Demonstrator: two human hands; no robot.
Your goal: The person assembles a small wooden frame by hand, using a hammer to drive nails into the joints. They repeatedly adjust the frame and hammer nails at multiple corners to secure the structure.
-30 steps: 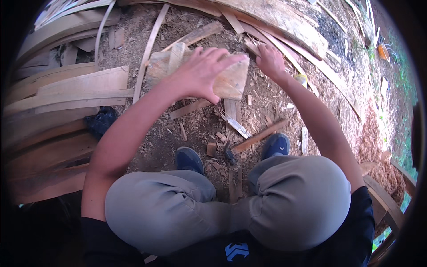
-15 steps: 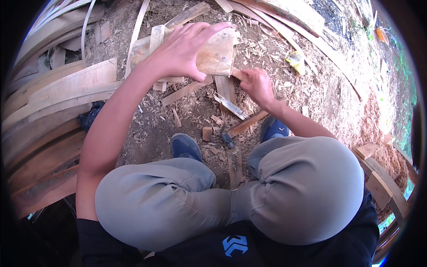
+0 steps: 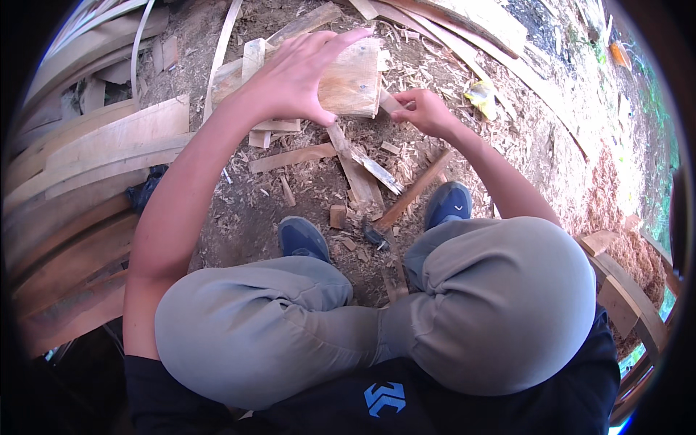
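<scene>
A short wooden board (image 3: 351, 85) with a screw or nail near its corner lies in front of me. My left hand (image 3: 296, 76) spans it, fingers spread, with the thumb at the near edge and the forefinger at the far edge. At the board's right end, my right hand (image 3: 422, 112) pinches a small flat wood strip (image 3: 390, 104) between thumb and fingers. The strip's far end is close to the board's edge; whether it touches, I cannot tell. Below, a hammer (image 3: 406, 199) with a wooden handle lies on the ground beside my right shoe.
Wood scraps, including a long strip (image 3: 355, 170) and a small block (image 3: 338, 217), litter the shavings-covered ground. Stacked planks (image 3: 116, 138) line the left. A yellow wrapper (image 3: 481, 100) lies to the right, and long boards (image 3: 464, 25) are at the back.
My right hand has drawn slightly up, its grip on the wood strip changed and fingers less curled. Below the board, loose strips and the hammer have shifted a little. My left hand stays nearly in place.
</scene>
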